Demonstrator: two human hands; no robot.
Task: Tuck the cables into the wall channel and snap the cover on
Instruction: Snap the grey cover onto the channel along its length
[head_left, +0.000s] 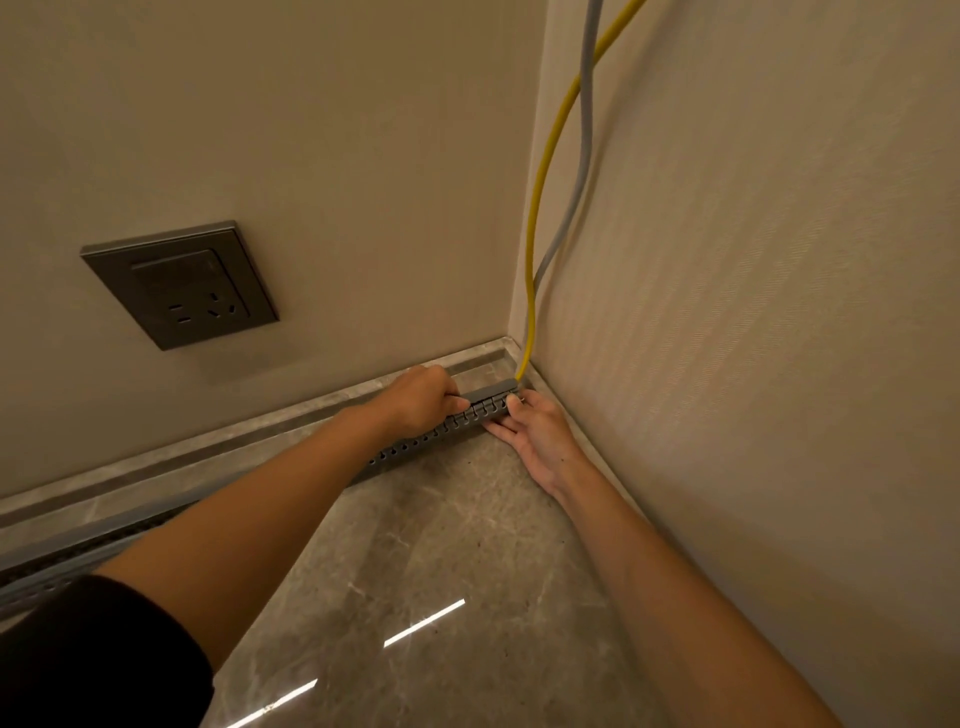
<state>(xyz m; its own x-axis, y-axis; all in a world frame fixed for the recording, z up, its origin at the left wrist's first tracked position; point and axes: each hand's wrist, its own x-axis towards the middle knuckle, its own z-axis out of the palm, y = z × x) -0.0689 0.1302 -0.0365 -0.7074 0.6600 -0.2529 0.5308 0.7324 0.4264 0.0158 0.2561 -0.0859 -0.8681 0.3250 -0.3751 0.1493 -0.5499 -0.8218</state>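
A grey slotted cable channel (470, 419) runs along the foot of the left wall toward the corner. Its grey cover (493, 388) lies on top at the corner end. My left hand (415, 402) is curled over the cover, fingers closed on its edge. My right hand (537, 434) rests against the channel's end by the corner, fingers spread on the floor and the slotted side. A yellow cable (535, 223) and a grey cable (584, 130) hang down the corner; the yellow one enters the channel's end, and the grey one's lower end is hidden behind it.
A dark grey wall socket (179, 286) sits on the left wall. A marble skirting ledge (291, 410) runs behind the channel. The glossy marble floor (441, 571) reflects strip lights. The right wall (753, 312) stands close beside my right arm.
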